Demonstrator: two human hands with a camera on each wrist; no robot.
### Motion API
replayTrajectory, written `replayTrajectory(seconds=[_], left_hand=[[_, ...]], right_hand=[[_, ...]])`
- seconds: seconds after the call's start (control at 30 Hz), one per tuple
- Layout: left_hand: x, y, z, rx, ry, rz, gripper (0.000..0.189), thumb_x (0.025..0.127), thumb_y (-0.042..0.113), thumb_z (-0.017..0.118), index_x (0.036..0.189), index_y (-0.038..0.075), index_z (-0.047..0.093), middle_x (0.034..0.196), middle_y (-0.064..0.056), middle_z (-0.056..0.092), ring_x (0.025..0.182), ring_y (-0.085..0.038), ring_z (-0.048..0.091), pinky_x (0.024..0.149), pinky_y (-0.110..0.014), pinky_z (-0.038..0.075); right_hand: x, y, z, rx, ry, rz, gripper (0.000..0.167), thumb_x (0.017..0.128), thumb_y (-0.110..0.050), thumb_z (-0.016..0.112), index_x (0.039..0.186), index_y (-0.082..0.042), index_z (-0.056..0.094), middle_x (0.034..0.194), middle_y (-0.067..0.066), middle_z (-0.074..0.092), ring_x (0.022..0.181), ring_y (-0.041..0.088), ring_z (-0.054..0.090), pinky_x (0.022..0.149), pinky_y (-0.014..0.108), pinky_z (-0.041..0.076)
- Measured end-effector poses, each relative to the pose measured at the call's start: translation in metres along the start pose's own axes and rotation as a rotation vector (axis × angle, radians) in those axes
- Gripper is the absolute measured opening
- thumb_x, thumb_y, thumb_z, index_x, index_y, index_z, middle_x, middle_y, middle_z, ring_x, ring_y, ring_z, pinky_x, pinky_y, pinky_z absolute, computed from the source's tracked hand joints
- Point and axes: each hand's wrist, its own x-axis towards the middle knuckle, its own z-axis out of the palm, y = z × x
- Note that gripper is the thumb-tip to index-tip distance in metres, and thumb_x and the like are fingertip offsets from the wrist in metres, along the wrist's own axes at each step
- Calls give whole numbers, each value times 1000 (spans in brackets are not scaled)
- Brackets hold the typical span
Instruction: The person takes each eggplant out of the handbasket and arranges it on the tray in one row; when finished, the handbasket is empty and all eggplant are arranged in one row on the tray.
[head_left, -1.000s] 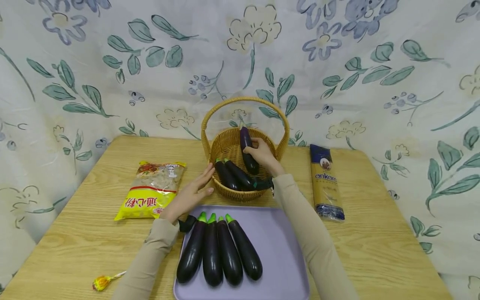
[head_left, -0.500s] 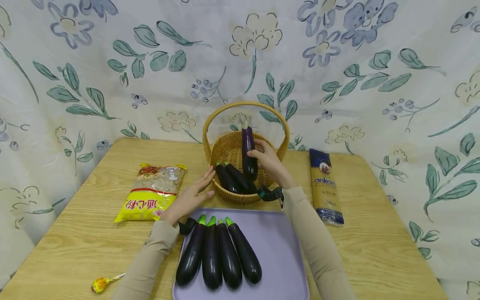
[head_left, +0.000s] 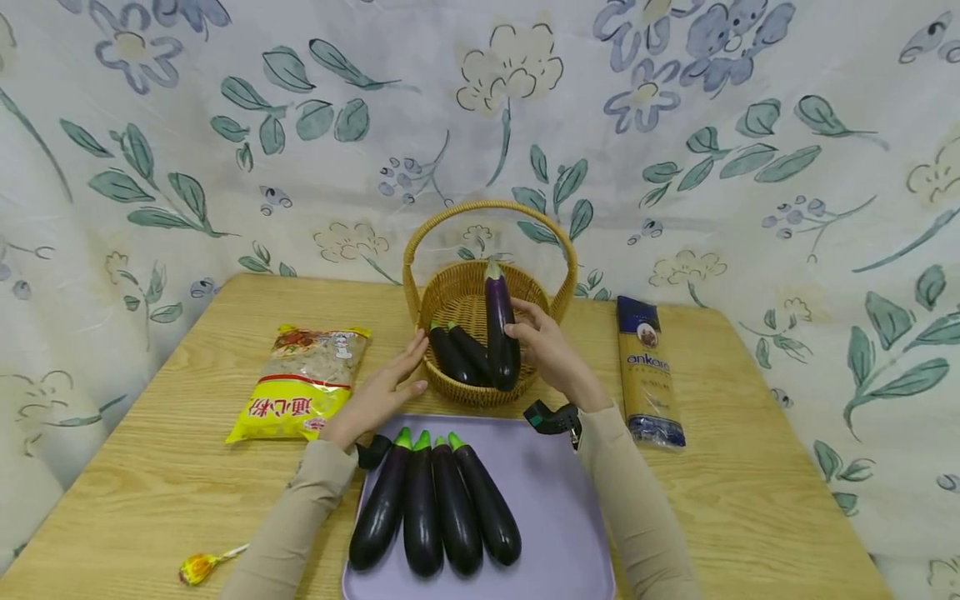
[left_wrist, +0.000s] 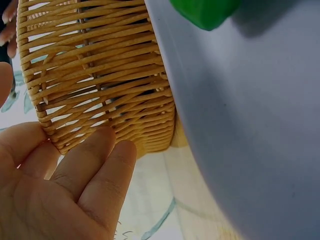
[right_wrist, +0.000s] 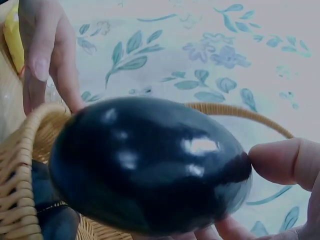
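My right hand grips a dark purple eggplant by its side, thumb and fingers on opposite faces. The eggplant tilts over the front of the wicker basket, its stem end pointing away, and its rounded end fills the right wrist view. Two more eggplants lie inside the basket, partly hidden behind the held one. Extended fingers of my left hand rest against the basket's left side; the left wrist view shows fingertips on the weave. Several eggplants lie side by side on a lilac tray.
A yellow bag of pasta lies left of the basket. A long pack of spaghetti is at the right. A lollipop lies near my left sleeve. The basket's tall handle arches over its opening, with a floral cloth behind.
My right hand has drawn the eggplant toward me and slightly right, from inside the basket to over its front rim. My left hand stays against the basket.
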Motion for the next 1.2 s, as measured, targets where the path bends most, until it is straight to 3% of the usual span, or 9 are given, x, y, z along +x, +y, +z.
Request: replayTrajectory(seconds=[0.3,0.53,0.97,1.2], left_hand=[[0,-2,0,5,10,-2,66,99,18,54,155,8,20,164,-9,10,148,-38,18,116,-61,20],[-1,-5,-1,17,9,0,66,99,19,54,155,12,20,164,-9,10,148,-36,19,116,-60,22],[3,-6,-1,21,5,-6,65,99,20,54,155,10,21,164,-8,11,148,-37,20,116,-60,23],[4,-6,-2,25,2,-6,65,99,20,53,155,13,21,164,-8,11,147,-37,21,115,-61,24]], right_hand=[[-21,8,-3,66,-100,-21,65,96,-10,43,154,-8,13,150,26,31,104,13,62,83,26,54],[-28,16,-2,59,-125,-18,64,97,-8,44,153,-5,14,150,29,30,122,34,58,87,27,55],[-41,24,-4,46,-154,-15,67,95,-7,46,153,-4,13,149,33,28,102,9,64,80,22,55],[-50,33,-6,-48,-147,13,66,95,-10,48,153,-6,17,148,30,33,103,10,56,80,23,53]])
